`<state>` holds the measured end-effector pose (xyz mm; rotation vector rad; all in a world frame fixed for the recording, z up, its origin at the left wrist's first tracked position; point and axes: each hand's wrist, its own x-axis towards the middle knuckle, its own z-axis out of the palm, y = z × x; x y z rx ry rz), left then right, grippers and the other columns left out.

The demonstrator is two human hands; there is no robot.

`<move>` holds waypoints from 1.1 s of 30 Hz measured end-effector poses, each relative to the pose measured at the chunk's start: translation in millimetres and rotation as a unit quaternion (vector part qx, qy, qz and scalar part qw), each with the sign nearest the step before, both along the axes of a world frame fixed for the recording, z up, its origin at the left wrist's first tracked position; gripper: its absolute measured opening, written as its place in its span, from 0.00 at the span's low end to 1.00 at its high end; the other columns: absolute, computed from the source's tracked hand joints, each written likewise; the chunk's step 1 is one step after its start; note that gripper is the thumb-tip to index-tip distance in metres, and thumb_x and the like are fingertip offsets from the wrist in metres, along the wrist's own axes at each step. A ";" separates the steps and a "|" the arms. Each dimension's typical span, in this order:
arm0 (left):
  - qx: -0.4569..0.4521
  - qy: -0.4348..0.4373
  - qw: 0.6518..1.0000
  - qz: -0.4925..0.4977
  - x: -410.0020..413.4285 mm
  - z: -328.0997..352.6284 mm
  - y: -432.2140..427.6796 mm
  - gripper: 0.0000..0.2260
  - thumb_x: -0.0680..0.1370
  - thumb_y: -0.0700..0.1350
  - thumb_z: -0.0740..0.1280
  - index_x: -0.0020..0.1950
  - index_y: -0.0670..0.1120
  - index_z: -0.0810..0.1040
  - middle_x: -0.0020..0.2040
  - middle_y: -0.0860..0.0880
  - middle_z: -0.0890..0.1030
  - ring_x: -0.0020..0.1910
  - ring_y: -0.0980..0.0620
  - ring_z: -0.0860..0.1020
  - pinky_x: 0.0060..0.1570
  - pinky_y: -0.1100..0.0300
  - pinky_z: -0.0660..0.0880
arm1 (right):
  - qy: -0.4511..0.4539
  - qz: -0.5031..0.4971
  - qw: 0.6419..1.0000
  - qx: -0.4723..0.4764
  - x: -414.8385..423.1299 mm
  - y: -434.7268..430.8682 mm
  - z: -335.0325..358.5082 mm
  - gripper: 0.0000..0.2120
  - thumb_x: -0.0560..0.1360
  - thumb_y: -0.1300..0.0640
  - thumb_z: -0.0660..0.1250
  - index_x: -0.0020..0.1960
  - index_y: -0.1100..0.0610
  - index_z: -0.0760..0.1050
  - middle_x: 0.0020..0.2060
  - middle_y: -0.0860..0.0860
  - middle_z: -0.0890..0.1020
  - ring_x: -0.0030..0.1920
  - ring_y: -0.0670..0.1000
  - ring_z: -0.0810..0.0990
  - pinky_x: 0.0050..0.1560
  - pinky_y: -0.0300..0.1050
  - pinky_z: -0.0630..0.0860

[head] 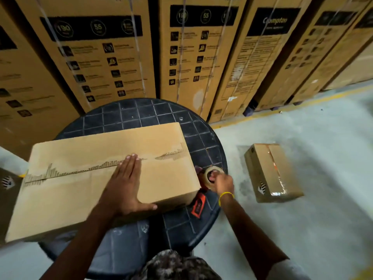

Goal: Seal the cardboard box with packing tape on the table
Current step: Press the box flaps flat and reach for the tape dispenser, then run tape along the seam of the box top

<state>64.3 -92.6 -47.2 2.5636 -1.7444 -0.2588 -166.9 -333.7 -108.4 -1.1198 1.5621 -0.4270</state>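
A round dark plastic table (129,114) with a gridded top carries a long brown cardboard box (70,195), flat under the left hand (126,184). The right hand (224,183) grips a roll of clear packing tape (207,179) at the table's edge, a red-and-black object (198,206) just below it. A smaller taped cardboard box (272,172) lies on the grey concrete floor (302,229), right of that hand.

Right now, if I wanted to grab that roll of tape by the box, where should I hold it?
Probably best to take the tape roll by its ring: fingers hooked through the open middle hole, coming from the right, because the cardboard box stands close on its left. The right hand holds it that way.
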 end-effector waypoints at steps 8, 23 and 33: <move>0.006 -0.021 1.000 0.004 -3.5 2.5 1.8 0.70 0.61 0.86 0.58 0.83 0.35 0.46 0.84 0.37 0.45 0.83 0.40 0.43 0.81 0.46 0.45 | -0.120 -0.059 0.941 0.312 -23.8 55.1 -92.8 0.23 0.70 0.51 0.76 0.61 0.59 0.79 0.54 0.57 0.83 0.51 0.58 0.82 0.41 0.47 0.78; -0.034 0.038 0.997 0.057 -30.6 10.5 -10.7 0.71 0.58 0.88 0.53 0.83 0.38 0.44 0.84 0.40 0.40 0.83 0.44 0.39 0.81 0.46 0.43 | -0.252 0.050 0.938 0.234 0.7 -27.6 3.6 0.07 0.76 0.60 0.69 0.42 0.53 0.74 0.25 0.48 0.75 0.22 0.48 0.75 0.23 0.38 0.72; -0.039 0.042 0.995 0.076 -45.6 1.2 -20.0 0.72 0.57 0.89 0.51 0.82 0.39 0.35 0.82 0.42 0.30 0.81 0.46 0.30 0.81 0.48 0.38 | -0.282 0.196 0.936 -0.080 16.3 -9.6 151.1 0.08 0.76 0.66 0.71 0.43 0.57 0.75 0.27 0.52 0.76 0.25 0.51 0.74 0.27 0.44 0.75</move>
